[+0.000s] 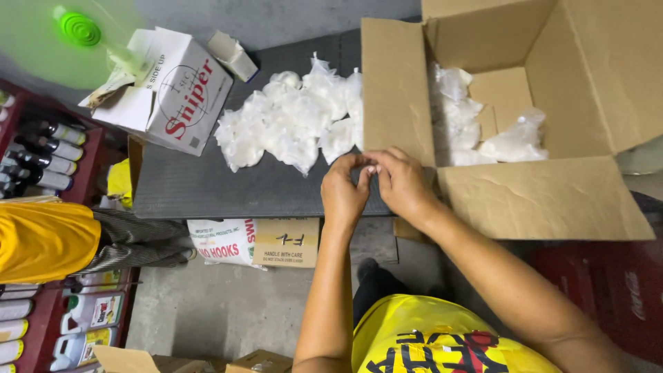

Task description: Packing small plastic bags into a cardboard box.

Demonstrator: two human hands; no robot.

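My left hand and my right hand meet at the near edge of the dark table, fingertips pinched together and touching each other. No object shows between the fingers. Just beyond them lies a pile of small clear plastic bags of white material. An open cardboard box stands to the right, its left flap upright beside my right hand. More of the white bags lie inside the box.
A white carton with red lettering and a small white box sit at the table's far left. A green fan spins above. Another person in yellow sits left, beside red crates of bottles. Boxes lie under the table.
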